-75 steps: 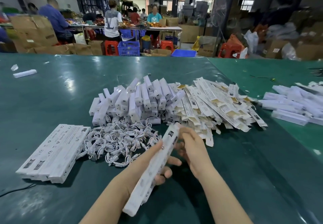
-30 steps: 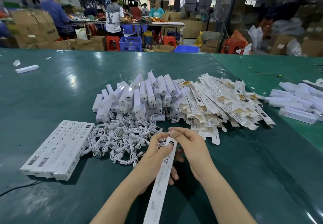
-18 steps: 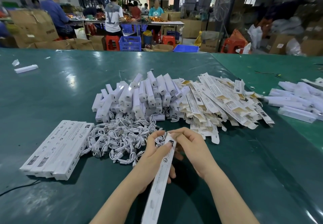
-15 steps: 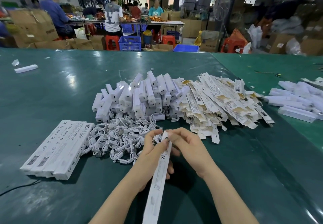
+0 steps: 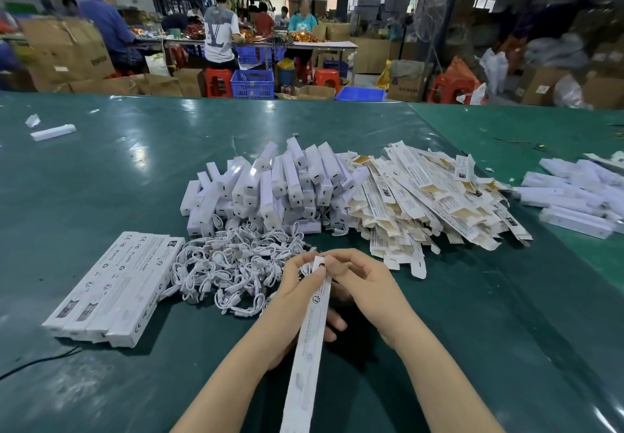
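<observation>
Long white box, gripped by left hand, far end pinched by right hand fingertips

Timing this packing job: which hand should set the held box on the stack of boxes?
Probably the left hand: it grips the box, and the stack lies on its side. The right hand pinches its tip.

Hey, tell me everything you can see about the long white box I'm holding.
The long white box is a slim carton, cardboard by its look, with small grey print, a round logo and a dark mark near its far end. It runs from the fingers toward the camera, and the frame cuts off its near end. The left hand grips its upper part; the right hand pinches the far tip.
</observation>
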The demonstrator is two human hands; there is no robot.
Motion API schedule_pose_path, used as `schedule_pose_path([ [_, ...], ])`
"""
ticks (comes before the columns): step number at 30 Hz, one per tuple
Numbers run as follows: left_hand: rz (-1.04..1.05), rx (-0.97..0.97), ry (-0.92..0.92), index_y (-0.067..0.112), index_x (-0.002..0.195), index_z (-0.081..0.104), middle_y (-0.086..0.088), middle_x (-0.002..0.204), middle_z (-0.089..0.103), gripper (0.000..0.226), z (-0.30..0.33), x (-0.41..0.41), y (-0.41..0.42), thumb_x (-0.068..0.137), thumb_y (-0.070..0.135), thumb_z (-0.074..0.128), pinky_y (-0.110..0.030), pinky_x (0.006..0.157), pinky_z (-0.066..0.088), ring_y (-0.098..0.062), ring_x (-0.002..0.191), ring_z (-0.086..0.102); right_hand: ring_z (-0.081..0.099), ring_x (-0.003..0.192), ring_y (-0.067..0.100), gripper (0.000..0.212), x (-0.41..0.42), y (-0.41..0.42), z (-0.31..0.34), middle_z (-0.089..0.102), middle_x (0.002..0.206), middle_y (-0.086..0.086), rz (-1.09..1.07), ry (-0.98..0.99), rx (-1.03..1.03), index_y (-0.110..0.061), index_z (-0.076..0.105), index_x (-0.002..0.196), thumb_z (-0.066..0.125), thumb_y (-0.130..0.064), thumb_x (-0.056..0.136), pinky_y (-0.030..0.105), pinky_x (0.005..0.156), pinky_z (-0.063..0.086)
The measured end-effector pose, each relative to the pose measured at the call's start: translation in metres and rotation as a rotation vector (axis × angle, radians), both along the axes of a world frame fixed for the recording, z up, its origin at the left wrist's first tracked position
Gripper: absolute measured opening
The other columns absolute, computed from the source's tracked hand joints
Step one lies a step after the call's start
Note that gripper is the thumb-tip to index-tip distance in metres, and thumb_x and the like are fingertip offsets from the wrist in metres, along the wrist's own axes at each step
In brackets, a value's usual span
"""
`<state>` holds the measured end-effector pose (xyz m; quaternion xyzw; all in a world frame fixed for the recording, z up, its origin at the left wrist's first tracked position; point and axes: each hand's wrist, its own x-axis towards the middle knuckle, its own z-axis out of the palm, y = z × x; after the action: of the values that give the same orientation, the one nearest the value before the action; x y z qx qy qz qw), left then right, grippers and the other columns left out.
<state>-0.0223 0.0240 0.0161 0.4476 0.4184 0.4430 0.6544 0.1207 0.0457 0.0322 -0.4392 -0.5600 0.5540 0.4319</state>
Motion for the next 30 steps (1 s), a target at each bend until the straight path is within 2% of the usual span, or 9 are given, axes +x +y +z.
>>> schedule_pose_path([
  [4, -0.132, -0.119, -0.086, 0.059, 0.126, 0.035, -0.015, 0.112, 0.072, 0.043, 0.003, -0.006, 0.004, 0.1, 0.03, 0.052, -0.033, 0.052, 0.056, -0.035, 0.069, 0.071, 0.065, 0.066, -0.001, 0.012, 0.008, 0.011, -0.005, 0.073, 0.078, -0.011, -0.354, 0.116, -0.033, -0.027, 0.071, 0.092, 0.06, -0.022, 0.095, 0.015, 0.057, 0.048],
  [7, -0.181, -0.08, -0.153, 0.068, 0.112, 0.049, -0.016, 0.115, 0.071, 0.028, 0.007, -0.007, 0.002, 0.094, 0.047, 0.056, -0.029, 0.051, 0.055, -0.03, 0.066, 0.07, 0.065, 0.068, 0.003, 0.016, 0.019, 0.015, -0.003, 0.073, 0.081, -0.007, -0.426, 0.14, -0.02, -0.023, 0.07, 0.095, 0.054, -0.018, 0.097, 0.017, 0.057, 0.048],
  [11, -0.114, 0.02, -0.222, 0.035, 0.126, 0.06, -0.015, 0.108, 0.073, 0.046, 0.003, -0.006, 0.001, 0.081, 0.033, 0.072, -0.029, 0.053, 0.058, -0.027, 0.068, 0.072, 0.063, 0.06, 0.013, 0.017, 0.016, 0.016, -0.005, 0.071, 0.074, 0.002, -0.394, 0.246, -0.097, -0.013, 0.063, 0.101, 0.046, -0.014, 0.099, 0.023, 0.053, 0.048],
  [14, 0.067, 0.271, 0.117, 0.006, 0.129, 0.056, 0.015, 0.109, 0.072, 0.054, -0.004, 0.0, -0.004, 0.077, 0.014, 0.068, -0.016, 0.073, 0.054, -0.006, 0.093, 0.07, 0.058, 0.055, 0.014, 0.017, 0.008, 0.014, -0.007, 0.067, 0.068, 0.003, -0.34, 0.179, -0.165, -0.009, 0.062, 0.099, 0.048, -0.018, 0.099, 0.023, 0.05, 0.045],
  [17, 0.212, 0.519, 0.299, 0.024, 0.122, 0.061, 0.013, 0.124, 0.059, 0.048, -0.006, 0.003, -0.007, 0.077, 0.025, 0.077, -0.018, 0.092, 0.048, -0.001, 0.114, 0.057, 0.054, 0.056, 0.007, 0.024, 0.003, 0.011, -0.01, 0.062, 0.059, -0.011, -0.257, -0.109, -0.044, -0.018, 0.065, 0.077, 0.051, -0.018, 0.096, 0.017, 0.05, 0.042],
  [20, 0.341, 0.564, 0.369, 0.035, 0.102, 0.063, 0.01, 0.107, 0.058, 0.036, -0.002, -0.001, -0.006, 0.068, 0.043, 0.075, -0.017, 0.081, 0.048, -0.005, 0.1, 0.059, 0.056, 0.057, -0.001, 0.031, 0.0, 0.008, -0.016, 0.067, 0.066, -0.016, -0.119, -0.412, 0.094, -0.033, 0.067, 0.066, 0.054, -0.018, 0.091, 0.015, 0.057, 0.041],
  [23, 0.335, 0.367, 0.072, 0.019, 0.106, 0.054, 0.001, 0.095, 0.072, 0.036, -0.003, -0.002, -0.001, 0.074, 0.024, 0.068, -0.023, 0.068, 0.055, -0.018, 0.081, 0.072, 0.055, 0.058, -0.001, 0.02, -0.003, 0.012, -0.018, 0.067, 0.072, -0.013, -0.232, -0.379, 0.13, -0.035, 0.063, 0.076, 0.059, -0.024, 0.092, 0.019, 0.062, 0.045],
  [26, 0.281, 0.279, 0.011, 0.021, 0.118, 0.045, 0.004, 0.104, 0.07, 0.047, -0.002, -0.003, 0.004, 0.082, -0.003, 0.064, -0.028, 0.062, 0.056, -0.024, 0.076, 0.073, 0.058, 0.073, 0.002, 0.007, -0.006, 0.029, -0.011, 0.064, 0.085, -0.013, -0.389, -0.343, 0.212, -0.033, 0.057, 0.089, 0.059, -0.03, 0.095, 0.015, 0.065, 0.041],
  [30, 0.25, 0.209, -0.064, 0.021, 0.118, 0.048, 0.0, 0.089, 0.069, 0.05, -0.002, -0.007, 0.009, 0.071, 0.005, 0.059, -0.026, 0.055, 0.052, -0.021, 0.067, 0.067, 0.054, 0.089, 0.008, 0.009, -0.011, 0.064, 0.008, 0.059, 0.101, -0.008, -0.614, -0.446, 0.339, -0.024, 0.055, 0.102, 0.055, -0.023, 0.094, 0.015, 0.063, 0.035],
])
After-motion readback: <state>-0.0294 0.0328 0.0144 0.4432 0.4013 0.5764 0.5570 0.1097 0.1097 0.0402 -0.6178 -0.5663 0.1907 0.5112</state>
